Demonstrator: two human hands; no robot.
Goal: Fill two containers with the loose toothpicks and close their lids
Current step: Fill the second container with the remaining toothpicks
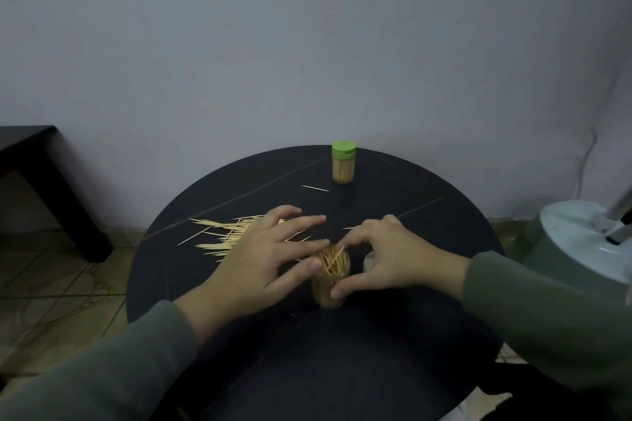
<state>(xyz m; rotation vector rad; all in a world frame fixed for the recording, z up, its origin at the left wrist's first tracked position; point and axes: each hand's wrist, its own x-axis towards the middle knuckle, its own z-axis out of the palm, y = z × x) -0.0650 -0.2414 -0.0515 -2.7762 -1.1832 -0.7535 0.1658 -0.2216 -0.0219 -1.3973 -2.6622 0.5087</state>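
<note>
Wooden toothpicks fill the open container point(330, 278) the right hand point(393, 256) grips; left hand point(263, 260) hovers spread

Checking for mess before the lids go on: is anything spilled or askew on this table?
Yes. Loose toothpicks lie scattered left of the open container, whose sticks sit crisscrossed. One stray toothpick lies near the green-lidded container.

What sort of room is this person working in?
Probably a home living room: a small round black table by a plain wall, tiled floor, a dark side table, and what looks like a fan base.
</note>
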